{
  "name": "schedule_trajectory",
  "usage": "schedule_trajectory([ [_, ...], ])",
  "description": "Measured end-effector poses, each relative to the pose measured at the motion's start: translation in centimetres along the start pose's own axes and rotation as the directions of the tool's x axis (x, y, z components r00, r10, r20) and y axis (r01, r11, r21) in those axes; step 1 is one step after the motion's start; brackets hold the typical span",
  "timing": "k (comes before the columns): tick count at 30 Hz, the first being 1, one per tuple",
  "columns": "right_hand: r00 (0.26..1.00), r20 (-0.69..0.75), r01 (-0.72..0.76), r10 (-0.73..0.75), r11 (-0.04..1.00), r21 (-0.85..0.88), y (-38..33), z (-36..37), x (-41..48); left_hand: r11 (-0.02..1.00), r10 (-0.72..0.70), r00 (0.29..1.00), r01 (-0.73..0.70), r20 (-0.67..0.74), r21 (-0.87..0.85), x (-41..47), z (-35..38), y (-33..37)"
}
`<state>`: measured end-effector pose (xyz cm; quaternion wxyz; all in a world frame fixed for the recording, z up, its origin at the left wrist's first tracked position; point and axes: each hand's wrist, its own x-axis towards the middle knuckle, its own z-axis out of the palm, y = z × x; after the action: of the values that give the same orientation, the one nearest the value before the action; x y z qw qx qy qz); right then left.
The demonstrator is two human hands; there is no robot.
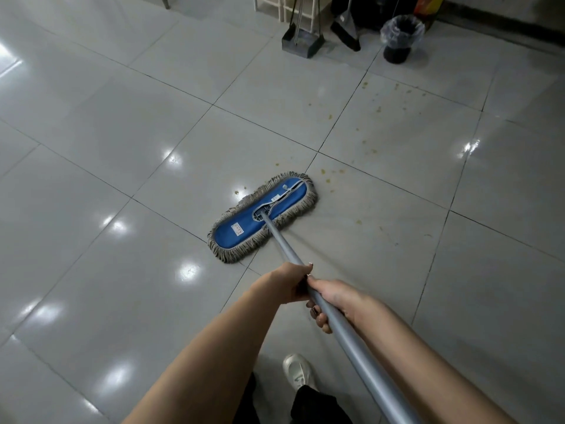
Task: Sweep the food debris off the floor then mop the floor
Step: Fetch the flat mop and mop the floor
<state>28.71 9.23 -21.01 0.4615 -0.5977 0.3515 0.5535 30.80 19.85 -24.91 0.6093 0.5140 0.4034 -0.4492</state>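
A flat blue mop head [244, 221] with a grey fringe lies on the grey tiled floor [122, 133] at the centre of the view. Its grey metal handle [360, 353] runs down to the lower right. My left hand [290, 283] grips the handle higher toward the mop head, and my right hand [333, 301] grips it just behind. Small yellowish food stains [328, 175] dot the tiles beyond and to the right of the mop head, some close to its far end.
At the back stand a grey dustpan [301, 44], a broom [345, 30] and a black bin with a clear liner [400, 38]. White furniture legs [281, 9] rise behind the dustpan. My white shoe [298, 371] is on the floor below my hands.
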Motion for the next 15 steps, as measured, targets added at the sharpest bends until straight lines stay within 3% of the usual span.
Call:
schedule_trajectory([
  [15, 0.997, -0.072, 0.054, -0.041, 0.979, 0.195, -12.3, 15.0, 3.4, 0.962, -0.025, 1.0, 0.022, 0.005, 0.271, 1.5, -17.0, 10.3],
])
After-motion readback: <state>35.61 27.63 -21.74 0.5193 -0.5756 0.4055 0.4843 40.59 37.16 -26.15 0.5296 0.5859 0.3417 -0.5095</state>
